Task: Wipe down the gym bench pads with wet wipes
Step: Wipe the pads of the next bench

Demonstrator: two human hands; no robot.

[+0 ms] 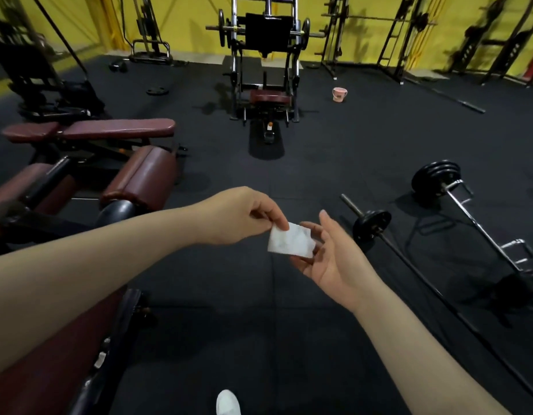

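A small pink bucket [339, 93] stood on the dark floor [334, 151] in the upper right of the middle of the frame, upright and well apart from everything else; I could not see into it, so what it held I cannot tell.

At the centre of the frame my left hand [244, 215] pinched the upper left corner of a folded white wet wipe [290, 241] between thumb and fingertips, the other fingers curled in. My right hand [328, 254] lay open just beside it, palm turned up and toward the wipe, fingers relaxed and nearly straight (their tips sat behind the wipe's right edge, touching it or very near, I could not tell which). The wipe hung in the air above the floor, resting on no surface.

Maroon bench pads [88, 130] stretched across the left of the frame, with a thick roller pad [145, 178] below them and another maroon pad [49, 363] at the lower left under my left forearm. A loaded barbell [433, 178] lay on the floor at right.
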